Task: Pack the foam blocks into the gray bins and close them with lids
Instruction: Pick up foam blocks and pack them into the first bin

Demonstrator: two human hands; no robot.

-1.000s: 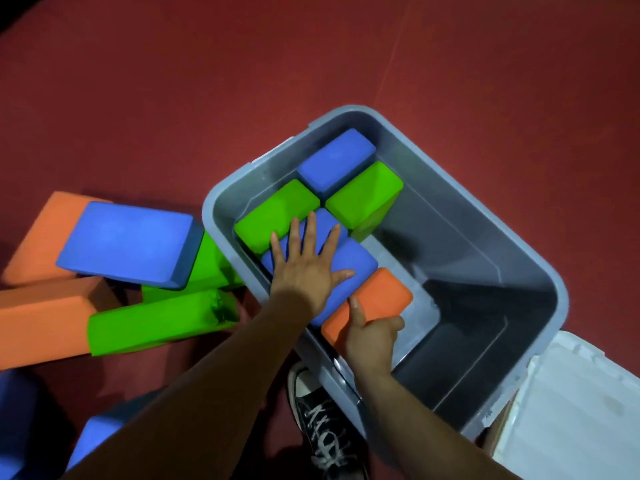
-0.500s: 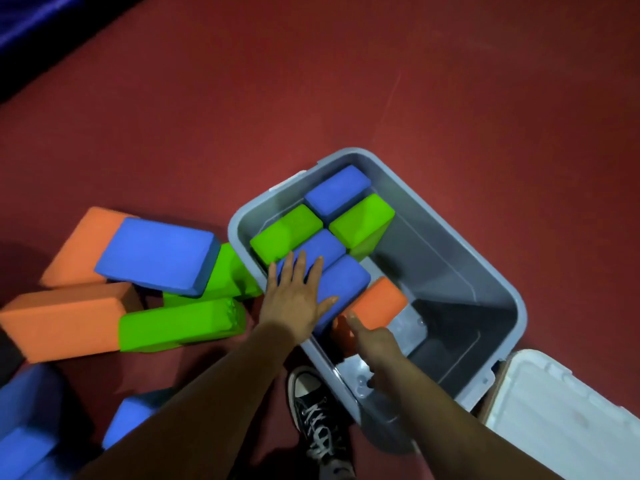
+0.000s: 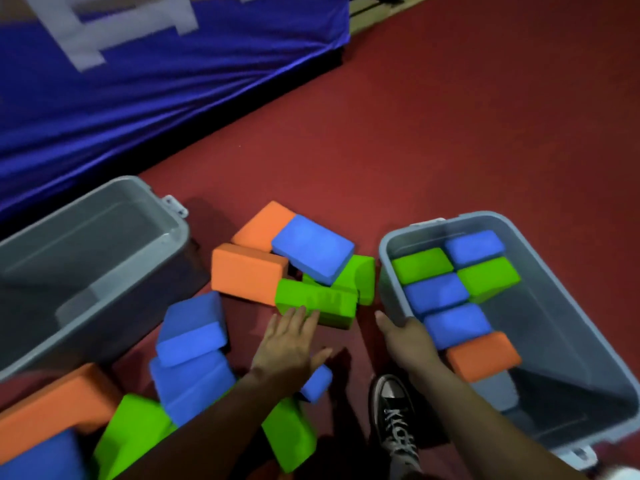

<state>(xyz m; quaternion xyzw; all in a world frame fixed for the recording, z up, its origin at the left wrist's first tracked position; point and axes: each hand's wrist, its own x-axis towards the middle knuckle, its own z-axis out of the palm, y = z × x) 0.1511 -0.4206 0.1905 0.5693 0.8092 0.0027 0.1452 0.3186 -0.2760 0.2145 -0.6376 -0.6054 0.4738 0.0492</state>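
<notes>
A gray bin (image 3: 568, 271) on the right holds several foam blocks along its left side: blue, green and an orange block (image 3: 485, 355) nearest me. My right hand (image 3: 405, 336) hangs open over that bin's near left rim, holding nothing. My left hand (image 3: 289, 344) stretches open with its fingertips at a green block (image 3: 317, 303) in the loose pile on the floor. Over that green one lie a blue block (image 3: 313, 249) and orange blocks (image 3: 247, 273). A second gray bin (image 3: 93, 258) stands on the left with no blocks visible inside.
More blue, green and orange blocks (image 3: 190, 362) are heaped at the lower left on the red floor. A blue mat (image 3: 138, 74) fills the upper left. My black sneaker (image 3: 396, 417) stands between the pile and the right bin.
Both hands have left the blocks in the right bin. The left hand has swung left to the green block on the floor. The view has panned left, bringing in the second bin and blue mat.
</notes>
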